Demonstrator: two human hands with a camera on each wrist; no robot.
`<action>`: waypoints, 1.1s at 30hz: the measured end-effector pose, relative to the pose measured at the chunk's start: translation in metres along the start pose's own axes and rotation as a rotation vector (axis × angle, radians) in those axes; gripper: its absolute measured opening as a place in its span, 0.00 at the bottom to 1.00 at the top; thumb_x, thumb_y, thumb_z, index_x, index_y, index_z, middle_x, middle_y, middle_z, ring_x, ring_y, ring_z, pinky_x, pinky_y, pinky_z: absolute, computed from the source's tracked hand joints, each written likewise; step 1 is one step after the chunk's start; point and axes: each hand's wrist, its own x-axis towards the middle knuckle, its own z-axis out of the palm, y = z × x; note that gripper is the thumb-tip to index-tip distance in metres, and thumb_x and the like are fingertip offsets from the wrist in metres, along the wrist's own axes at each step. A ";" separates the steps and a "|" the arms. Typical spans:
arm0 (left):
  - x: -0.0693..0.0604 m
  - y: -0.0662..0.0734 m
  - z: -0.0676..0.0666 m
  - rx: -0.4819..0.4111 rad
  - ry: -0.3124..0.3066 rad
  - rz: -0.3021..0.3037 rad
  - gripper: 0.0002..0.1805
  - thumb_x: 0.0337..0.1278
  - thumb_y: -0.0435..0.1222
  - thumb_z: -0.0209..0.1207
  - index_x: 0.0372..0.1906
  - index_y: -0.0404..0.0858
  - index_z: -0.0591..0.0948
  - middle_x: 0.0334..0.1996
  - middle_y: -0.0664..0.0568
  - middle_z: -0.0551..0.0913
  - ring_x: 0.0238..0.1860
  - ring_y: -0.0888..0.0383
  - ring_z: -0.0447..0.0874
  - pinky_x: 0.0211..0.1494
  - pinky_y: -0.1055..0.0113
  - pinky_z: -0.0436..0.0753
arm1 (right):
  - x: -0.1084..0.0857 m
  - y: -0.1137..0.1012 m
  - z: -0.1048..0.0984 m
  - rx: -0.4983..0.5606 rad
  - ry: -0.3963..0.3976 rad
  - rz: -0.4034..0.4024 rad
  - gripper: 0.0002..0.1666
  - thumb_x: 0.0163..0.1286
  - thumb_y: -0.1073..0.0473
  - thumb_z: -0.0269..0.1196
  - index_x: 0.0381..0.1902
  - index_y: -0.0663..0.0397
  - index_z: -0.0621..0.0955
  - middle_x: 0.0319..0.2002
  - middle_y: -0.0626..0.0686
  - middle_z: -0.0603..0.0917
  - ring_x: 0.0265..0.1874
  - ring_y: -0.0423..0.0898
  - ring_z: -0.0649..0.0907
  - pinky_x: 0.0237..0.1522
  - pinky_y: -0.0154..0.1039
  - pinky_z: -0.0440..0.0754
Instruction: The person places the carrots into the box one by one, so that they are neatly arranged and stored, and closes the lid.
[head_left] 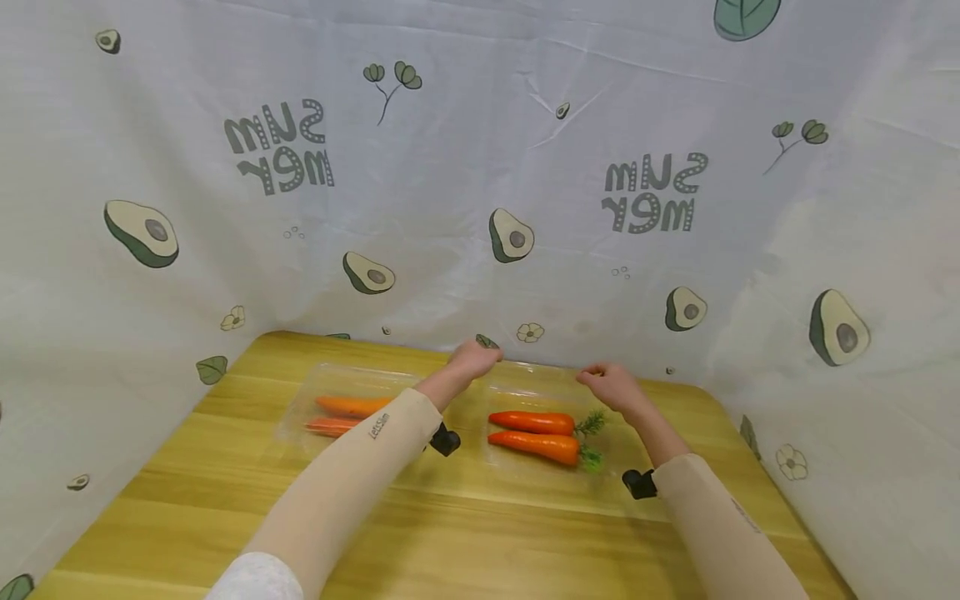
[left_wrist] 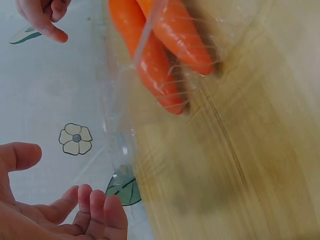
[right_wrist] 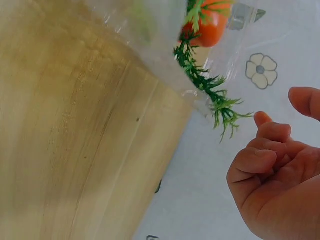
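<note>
Two orange-red carrots [head_left: 534, 447] with green leafy tops [head_left: 591, 458] lie side by side in a clear plastic container [head_left: 517, 477]. Behind them rises a clear panel [head_left: 540, 375], perhaps its lid. My left hand [head_left: 474, 360] is near the panel's left end, and my right hand [head_left: 611, 385] near its right end. In the left wrist view, the left hand [left_wrist: 65, 215] has its thumb apart from bent fingers, holding nothing. The right hand [right_wrist: 280, 180] shows loosely curled fingers and a separate thumb, close to the green leaves [right_wrist: 225, 110]; nothing is between them.
To the left, another clear container [head_left: 322, 371] holds orange carrots [head_left: 348, 406], partly covered by my left forearm. Both stand on a wooden table [head_left: 450, 533]. A white curtain [head_left: 450, 192] printed with avocados hangs directly behind the table's back edge.
</note>
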 end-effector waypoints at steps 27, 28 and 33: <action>0.009 -0.022 0.009 0.224 0.015 -0.015 0.24 0.64 0.43 0.57 0.55 0.28 0.79 0.47 0.42 0.80 0.39 0.50 0.74 0.41 0.61 0.75 | 0.025 0.031 0.005 -0.011 -0.054 0.129 0.32 0.75 0.51 0.57 0.64 0.74 0.74 0.52 0.66 0.79 0.15 0.41 0.56 0.19 0.35 0.62; 0.009 -0.023 0.009 0.231 0.010 -0.015 0.23 0.63 0.43 0.57 0.54 0.28 0.79 0.45 0.42 0.80 0.38 0.51 0.74 0.39 0.61 0.75 | 0.025 0.031 0.006 -0.016 -0.056 0.133 0.32 0.75 0.51 0.57 0.64 0.74 0.74 0.50 0.65 0.79 0.15 0.41 0.56 0.19 0.35 0.62; 0.013 -0.026 0.012 0.202 -0.012 -0.029 0.21 0.62 0.39 0.57 0.54 0.27 0.78 0.43 0.43 0.76 0.33 0.52 0.69 0.32 0.64 0.70 | 0.027 0.030 0.006 -0.018 -0.087 0.145 0.32 0.75 0.51 0.58 0.64 0.74 0.74 0.22 0.49 0.69 0.14 0.40 0.55 0.19 0.34 0.61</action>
